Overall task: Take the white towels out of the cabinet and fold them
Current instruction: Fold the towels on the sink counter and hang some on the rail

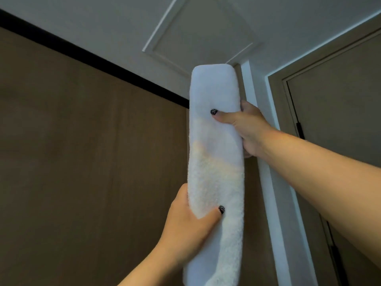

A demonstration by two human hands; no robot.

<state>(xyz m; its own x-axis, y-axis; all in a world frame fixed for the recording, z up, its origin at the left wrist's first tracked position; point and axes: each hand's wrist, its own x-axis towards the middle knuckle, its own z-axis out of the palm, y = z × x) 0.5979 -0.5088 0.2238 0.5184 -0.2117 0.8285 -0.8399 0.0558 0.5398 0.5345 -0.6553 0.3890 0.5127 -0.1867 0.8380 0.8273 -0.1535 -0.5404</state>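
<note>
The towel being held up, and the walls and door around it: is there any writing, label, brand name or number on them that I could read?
None: no word, number or sign can be read.
The white towel, gripped by the left hand and the right hand, shows plain pile with no tag or logo on the side in view.
The brown wall panel, the ceiling and the door bear no lettering.

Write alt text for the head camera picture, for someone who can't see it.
Two hands hold a folded white towel upright, raised toward the ceiling: the right hand grips its upper part, the left hand its lower part. Behind are a brown wall panel and a door.
</note>
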